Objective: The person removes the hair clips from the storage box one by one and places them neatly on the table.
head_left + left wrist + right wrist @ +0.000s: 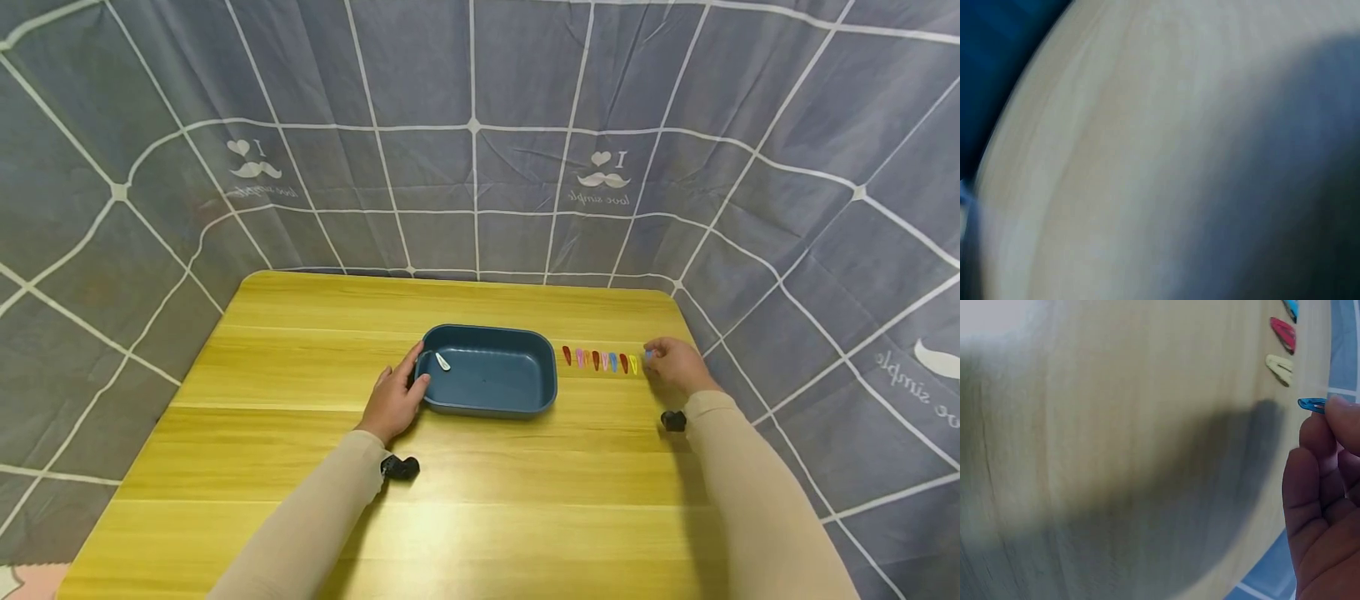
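A dark blue plastic basin (491,412) stands mid-table in the head view, and a white snap hair clip (442,362) lies inside near its left end. My left hand (393,402) holds the basin's left rim, thumb and index finger against it. To the right of the basin runs a row of several snap hair clips, from a red hair clip (567,356) to a yellow hair clip (633,364). Just past the yellow one, my right hand (681,367) pinches a blue hair clip (1311,404) between thumb and fingertip, its far end partly hidden.
The wood-grain table (480,483) has rounded far corners. A grey-blue curtain (420,167) with white lines surrounds its back and sides. Each wrist carries a small black camera. The left wrist view is blurred and mostly table surface and shadow.
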### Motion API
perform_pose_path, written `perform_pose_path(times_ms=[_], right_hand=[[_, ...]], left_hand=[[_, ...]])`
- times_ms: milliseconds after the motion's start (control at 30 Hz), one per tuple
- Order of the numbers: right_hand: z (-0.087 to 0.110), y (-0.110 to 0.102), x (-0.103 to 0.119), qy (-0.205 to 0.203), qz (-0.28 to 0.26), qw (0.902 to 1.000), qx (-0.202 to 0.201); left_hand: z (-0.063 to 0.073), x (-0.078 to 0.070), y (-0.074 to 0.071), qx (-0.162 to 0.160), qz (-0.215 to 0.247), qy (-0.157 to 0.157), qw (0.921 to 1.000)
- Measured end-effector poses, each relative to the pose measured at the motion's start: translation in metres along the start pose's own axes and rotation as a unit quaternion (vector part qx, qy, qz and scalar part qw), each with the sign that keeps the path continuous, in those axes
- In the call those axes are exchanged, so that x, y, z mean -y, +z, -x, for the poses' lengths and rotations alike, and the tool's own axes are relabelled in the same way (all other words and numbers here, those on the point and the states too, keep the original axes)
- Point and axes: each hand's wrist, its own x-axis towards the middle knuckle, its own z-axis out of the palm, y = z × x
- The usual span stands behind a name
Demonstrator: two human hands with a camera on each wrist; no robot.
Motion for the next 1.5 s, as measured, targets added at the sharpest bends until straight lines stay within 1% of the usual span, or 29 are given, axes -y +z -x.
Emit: perform_pose_path(times_ms=[133,267,500,600,767,1000,1200,1333,1500], right_hand=[[-0.002,0.004,-0.007,0.002,-0.009,0.9999,0.013],[-0.005,0.009,-0.012,0.0,-0.013,0.9998,0.012],[-0.007,0.012,-0.016,0.005,-0.001,1.0,0.005],[-0.005,0.013,-0.017,0.012,-0.006,0.9999,0.006],[-0.002,0.014,-0.017,0.033,-0.031,0.9988,0.019],[-0.002,0.016,-0.016,0.034,-0.023,0.9989,0.024],[-0.003,0.019,-0.013,0.046,-0.025,0.9984,0.022],[-0.005,0.021,-0.015,0.048,-0.029,0.9982,0.024],[-0.007,0.024,-0.019,0.054,-0.03,0.9976,0.03]], left_hand=[[0.0,0.0,0.0,0.002,0.001,0.001,1.0],[0.0,0.0,0.0,0.001,-0.001,0.001,1.0],[-0.002,0.0,0.001,-0.002,-0.003,0.002,1.0],[-0.003,-0.001,0.001,0.0,-0.003,0.002,1.0],[-0.003,-0.001,0.001,0.001,-0.002,0.002,1.0],[-0.003,0.0,0.001,0.0,-0.003,0.0,1.0],[-0.004,0.0,0.002,-0.005,-0.003,-0.003,1.0],[-0.003,0.001,0.002,-0.007,-0.002,-0.003,1.0],[-0.002,0.002,0.002,-0.001,-0.001,-0.004,1.0]])
